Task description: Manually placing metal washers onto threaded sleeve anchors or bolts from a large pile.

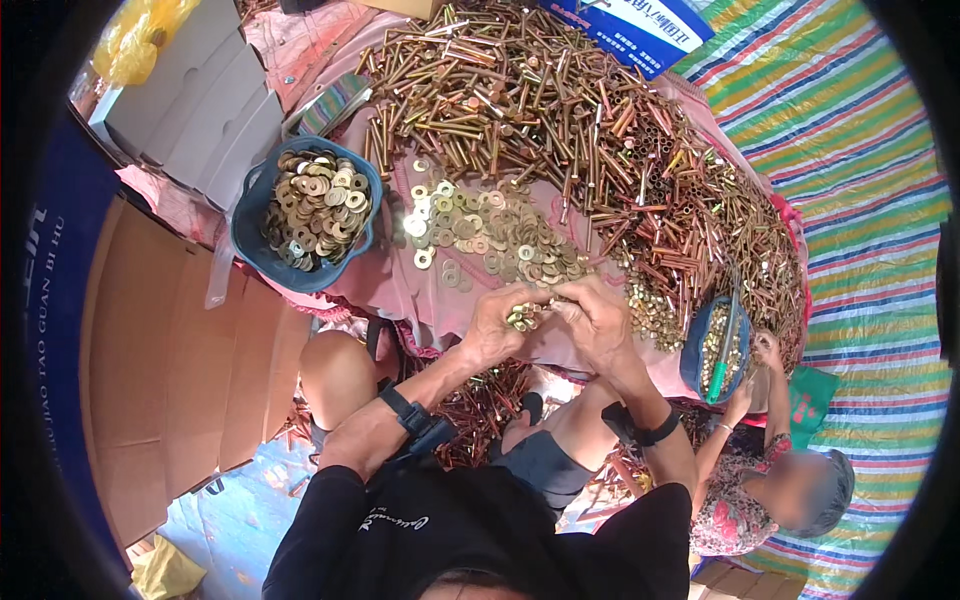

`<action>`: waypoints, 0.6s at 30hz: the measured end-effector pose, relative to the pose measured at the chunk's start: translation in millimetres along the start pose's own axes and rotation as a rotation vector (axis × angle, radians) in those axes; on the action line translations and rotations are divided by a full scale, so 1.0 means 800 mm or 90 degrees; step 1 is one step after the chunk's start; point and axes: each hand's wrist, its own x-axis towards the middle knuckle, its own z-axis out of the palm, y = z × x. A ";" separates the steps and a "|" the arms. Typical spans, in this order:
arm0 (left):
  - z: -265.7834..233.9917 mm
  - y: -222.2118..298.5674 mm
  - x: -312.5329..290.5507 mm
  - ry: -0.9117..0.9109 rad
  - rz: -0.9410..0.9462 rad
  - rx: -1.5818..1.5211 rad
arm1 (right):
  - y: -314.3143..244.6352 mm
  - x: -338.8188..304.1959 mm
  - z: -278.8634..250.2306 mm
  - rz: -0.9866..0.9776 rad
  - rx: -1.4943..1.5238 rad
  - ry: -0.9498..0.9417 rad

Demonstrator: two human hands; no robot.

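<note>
Over the near edge of the pink cloth, my left hand [494,326] is closed around a small bunch of brass-coloured bolts [522,318], whose ends poke out below the fingers. My right hand [598,318] meets it, thumb and fingers pinched together by the left fingertips. What the pinch holds is too small to make out. Just beyond both hands lies a spread of flat round washers [490,225]. Small brass-coloured nuts [652,315] are heaped to the right of my right hand.
A large pile of bolts and sleeves [520,95] covers the cloth's far side. A blue basket [240,235] of washers stands left; another blue basket [692,350], holding small nuts and a green stick, stands right. A co-worker's hands [750,375] are beside it. Cardboard [150,370] lies left.
</note>
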 end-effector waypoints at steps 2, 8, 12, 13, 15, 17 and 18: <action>-0.002 -0.004 -0.002 -0.004 0.005 0.005 | -0.005 0.004 0.000 -0.074 -0.022 -0.003; -0.008 0.000 0.003 -0.037 -0.001 0.033 | -0.002 0.006 -0.004 -0.089 0.007 -0.018; -0.006 0.003 0.007 -0.032 0.020 0.006 | 0.006 0.002 -0.001 -0.027 0.031 0.003; -0.007 0.003 0.007 -0.043 0.010 0.026 | 0.009 0.000 -0.001 -0.027 0.032 0.004; -0.006 0.004 0.007 -0.044 -0.003 0.023 | 0.012 -0.005 -0.002 0.097 0.026 -0.021; -0.008 0.004 0.006 -0.044 -0.016 0.020 | -0.010 -0.002 0.000 0.165 0.101 -0.012; -0.011 0.004 0.006 -0.050 -0.006 0.024 | -0.017 0.001 0.001 0.233 0.175 -0.004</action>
